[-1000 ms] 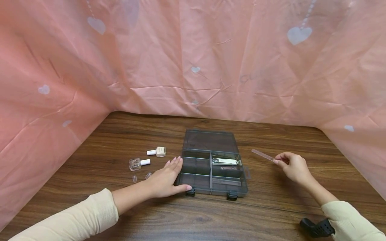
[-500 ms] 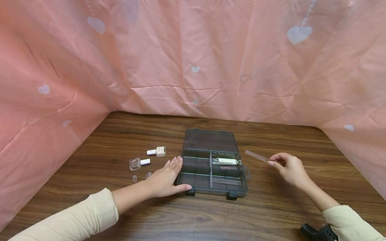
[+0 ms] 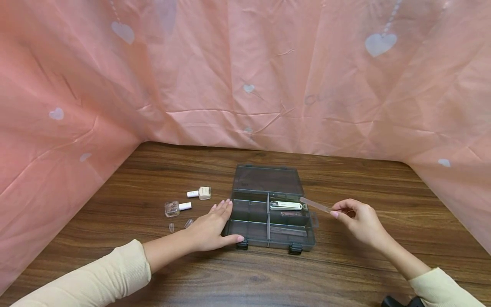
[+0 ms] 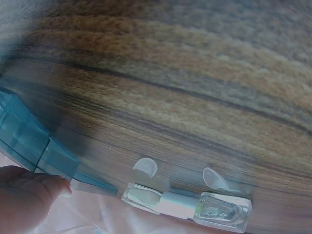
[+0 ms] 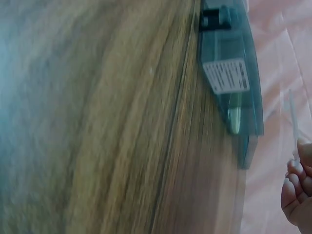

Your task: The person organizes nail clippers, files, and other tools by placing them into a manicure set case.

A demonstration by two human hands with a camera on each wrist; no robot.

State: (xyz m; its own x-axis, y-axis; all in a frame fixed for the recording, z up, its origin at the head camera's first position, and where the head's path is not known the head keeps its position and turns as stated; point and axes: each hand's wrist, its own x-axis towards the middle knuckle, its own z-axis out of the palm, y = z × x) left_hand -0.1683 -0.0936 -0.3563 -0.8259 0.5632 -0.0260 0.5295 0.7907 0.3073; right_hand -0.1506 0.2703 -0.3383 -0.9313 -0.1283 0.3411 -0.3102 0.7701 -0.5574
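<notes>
A grey see-through divided box (image 3: pixel 249 232) stands with its lid (image 3: pixel 267 179) folded back. My left hand (image 3: pixel 211 228) rests with fingers extended on its left edge; the left wrist view shows the fingers (image 4: pixel 48 187) at the box's side. Between thumb and fingertips, my right hand (image 3: pixel 360 219) pinches one end of a thin, translucent nail file (image 3: pixel 316 205). The file's free end hangs over the box's right edge, near the nail clipper (image 3: pixel 285 206) in the upper right compartment. Another clear strip (image 3: pixel 287 232) lies in the lower right compartment.
Left of the box lie a cream nail polish bottle (image 3: pixel 205 193) and a clear polish bottle (image 3: pixel 171 209), both with white caps. Two clear nail tips (image 3: pixel 171 227) sit below them. A pink curtain (image 3: pixel 268 85) borders the wooden table (image 3: pixel 172 164) at the back and sides.
My right hand has moved left with the nail file, bringing the file's tip from right of the box to over its right edge. The left hand has stayed in place.
</notes>
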